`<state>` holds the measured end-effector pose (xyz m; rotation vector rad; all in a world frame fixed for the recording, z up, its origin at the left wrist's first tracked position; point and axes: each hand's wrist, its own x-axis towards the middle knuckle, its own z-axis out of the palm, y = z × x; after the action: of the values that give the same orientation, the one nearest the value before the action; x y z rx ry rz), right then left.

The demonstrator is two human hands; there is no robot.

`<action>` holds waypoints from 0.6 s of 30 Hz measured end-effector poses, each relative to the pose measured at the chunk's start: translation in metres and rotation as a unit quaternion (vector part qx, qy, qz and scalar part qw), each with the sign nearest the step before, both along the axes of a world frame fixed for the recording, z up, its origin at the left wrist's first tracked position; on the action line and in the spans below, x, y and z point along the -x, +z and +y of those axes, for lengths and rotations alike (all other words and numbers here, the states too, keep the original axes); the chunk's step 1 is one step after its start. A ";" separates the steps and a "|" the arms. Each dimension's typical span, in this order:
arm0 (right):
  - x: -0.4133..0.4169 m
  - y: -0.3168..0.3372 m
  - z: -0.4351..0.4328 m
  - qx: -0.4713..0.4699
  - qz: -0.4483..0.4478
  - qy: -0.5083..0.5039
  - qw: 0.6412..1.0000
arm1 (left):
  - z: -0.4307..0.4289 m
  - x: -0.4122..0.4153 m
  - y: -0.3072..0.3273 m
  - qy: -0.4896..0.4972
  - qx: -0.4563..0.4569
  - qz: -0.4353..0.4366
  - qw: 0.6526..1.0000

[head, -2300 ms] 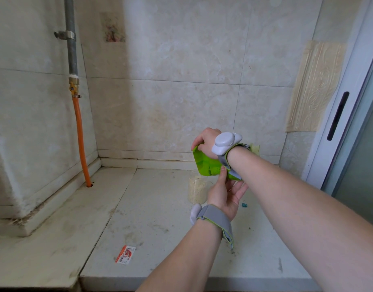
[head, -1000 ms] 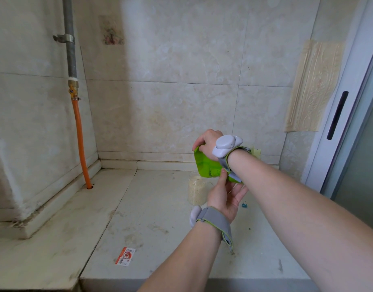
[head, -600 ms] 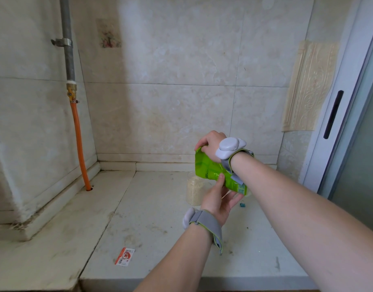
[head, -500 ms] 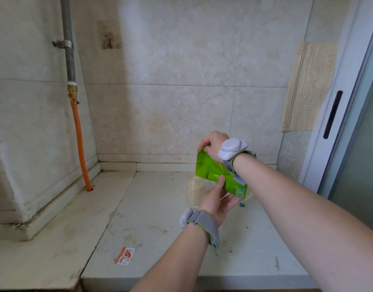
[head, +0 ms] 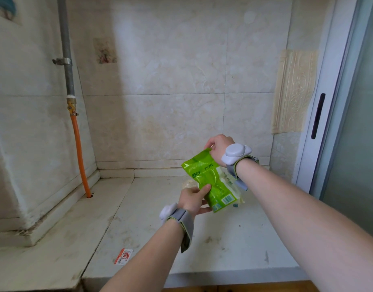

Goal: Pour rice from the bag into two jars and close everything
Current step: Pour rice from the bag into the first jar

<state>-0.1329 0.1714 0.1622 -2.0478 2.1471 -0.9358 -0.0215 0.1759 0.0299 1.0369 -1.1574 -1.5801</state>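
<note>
green plastic rice bag [head: 210, 182] hangs over the counter [head: 234, 239], soft, slippery, bottom-heavy; right hand [head: 220, 146] pinches its top corner, left hand [head: 194, 200] grips the lower edge, a sound hold.

1. One head-worn wide-angle view faces forward and down at the countertop [head: 139, 228] corner.
2. Close range: left hand [head: 192, 202] and right hand [head: 220, 147] hold the bag [head: 210, 178] just right of centre.
</note>
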 end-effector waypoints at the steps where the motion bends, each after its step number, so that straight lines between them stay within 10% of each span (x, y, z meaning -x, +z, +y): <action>1: 0.000 0.000 0.000 0.003 -0.006 0.000 1.000 | -0.002 -0.003 -0.001 0.013 0.009 -0.018 1.000; 18: -0.037 -0.020 -0.015 0.021 -0.222 0.069 0.972 | -0.016 -0.083 0.013 0.210 0.196 -0.279 0.916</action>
<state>-0.0960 0.1568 0.1424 -1.7608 1.7453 -1.2798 0.0618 0.1598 0.0426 1.3863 -1.4296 -0.6848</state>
